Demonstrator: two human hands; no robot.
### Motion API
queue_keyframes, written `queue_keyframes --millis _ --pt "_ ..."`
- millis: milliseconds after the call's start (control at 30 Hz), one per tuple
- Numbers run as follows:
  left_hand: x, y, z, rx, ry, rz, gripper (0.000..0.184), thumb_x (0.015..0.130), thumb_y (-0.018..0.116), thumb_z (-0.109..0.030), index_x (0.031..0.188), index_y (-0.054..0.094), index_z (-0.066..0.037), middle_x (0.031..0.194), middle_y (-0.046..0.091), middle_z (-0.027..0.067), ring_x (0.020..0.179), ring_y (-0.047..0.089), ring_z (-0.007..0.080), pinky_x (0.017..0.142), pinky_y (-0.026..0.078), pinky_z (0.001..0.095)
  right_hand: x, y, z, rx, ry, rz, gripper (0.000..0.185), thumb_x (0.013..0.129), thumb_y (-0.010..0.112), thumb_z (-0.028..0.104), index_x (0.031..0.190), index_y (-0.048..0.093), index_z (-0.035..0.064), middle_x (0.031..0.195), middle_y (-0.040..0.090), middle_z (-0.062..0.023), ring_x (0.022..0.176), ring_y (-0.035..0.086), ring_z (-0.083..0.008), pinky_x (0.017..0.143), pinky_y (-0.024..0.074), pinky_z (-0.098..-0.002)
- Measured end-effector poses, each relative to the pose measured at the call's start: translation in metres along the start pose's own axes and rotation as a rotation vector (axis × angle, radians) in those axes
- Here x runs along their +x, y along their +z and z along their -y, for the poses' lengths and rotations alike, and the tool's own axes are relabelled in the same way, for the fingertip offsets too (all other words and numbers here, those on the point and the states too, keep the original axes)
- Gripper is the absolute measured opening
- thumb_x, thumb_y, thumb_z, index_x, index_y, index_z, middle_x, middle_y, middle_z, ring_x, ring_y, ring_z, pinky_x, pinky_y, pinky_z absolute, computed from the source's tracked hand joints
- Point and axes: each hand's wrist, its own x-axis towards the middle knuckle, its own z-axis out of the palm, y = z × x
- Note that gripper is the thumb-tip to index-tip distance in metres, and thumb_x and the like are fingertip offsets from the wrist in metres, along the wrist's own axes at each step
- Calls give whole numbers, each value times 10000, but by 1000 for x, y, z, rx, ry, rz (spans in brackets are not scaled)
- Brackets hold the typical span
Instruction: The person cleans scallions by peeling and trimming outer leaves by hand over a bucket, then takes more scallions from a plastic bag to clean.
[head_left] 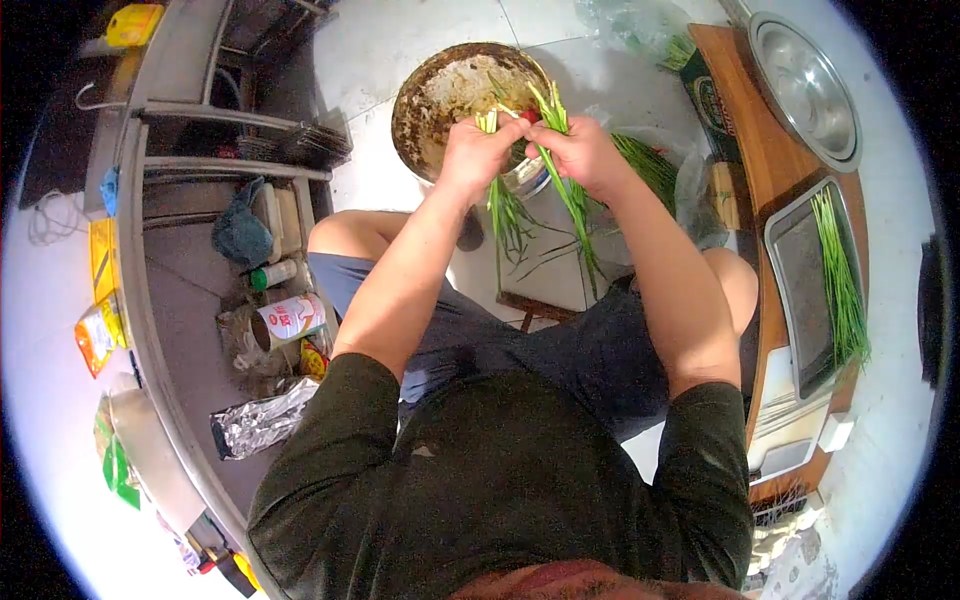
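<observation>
My left hand (478,150) is closed round a small bunch of green chives (510,222), whose leaves hang down below it. In my right hand (580,152) is a second bunch of long chives (576,205), pale ends up and green tips trailing toward my lap. The fingertips of both hands meet or nearly meet between the bunches; what they pinch there is too small to make out. Beneath and beyond the hands stands a worn, brown-stained round basin (425,125). A small red thing (530,117) shows just behind my fingers.
More chives (645,170) lie in a clear plastic bag to the right. On the wooden counter at right are a metal tray (800,300) with chives (840,280) and a steel bowl (805,90). A shelf at left holds a can (292,320) and a foil-like packet (262,418).
</observation>
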Motion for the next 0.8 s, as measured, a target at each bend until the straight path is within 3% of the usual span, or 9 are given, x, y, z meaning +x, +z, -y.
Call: queue_keyframes --millis 167,300,400,500,633,800 --pt "7 -3 11 -72 -38 18 185 924 624 -216 796 612 -82 602 505 -33 495 413 70 458 327 246 -1 -1 -1 52 19 14 196 888 641 220 960 675 41 769 670 -30 509 441 -50 465 346 -224" --pt "4 -4 2 -59 -73 -117 243 949 584 -274 841 614 -59 613 513 -22 498 425 80 464 329 245 0 -2 -1 84 43 9 200 885 643 218 972 677 40 782 676 -36 500 435 -51 463 345 -224" --pt "-2 -4 -3 -81 -103 -60 225 942 602 -258 855 619 -51 622 524 -20 499 431 78 465 327 244 3 -2 -3 53 37 10 209 887 647 222 985 676 39 789 677 -37 500 436 -50 460 345 -221" --pt "-2 -2 2 -81 16 37 197 928 626 -231 844 620 -52 617 526 -19 496 432 76 464 325 245 3 -2 -6 32 -8 21 206 890 653 218 986 673 38 791 675 -34 504 441 -50 458 345 -217" --pt "-1 -1 1 -62 16 66 146 910 640 -183 826 618 -65 606 528 -18 492 435 75 470 328 246 5 -2 -9 20 -27 2 228 836 678 230 940 671 27 774 691 -47 521 496 -80 468 391 -258" --pt "2 -5 1 -209 -11 41 109 891 629 -133 814 632 -56 579 515 -26 466 431 75 438 310 248 3 0 -8 -10 -66 29 143 857 678 166 929 670 43 760 670 -23 519 467 -58 462 358 -230"
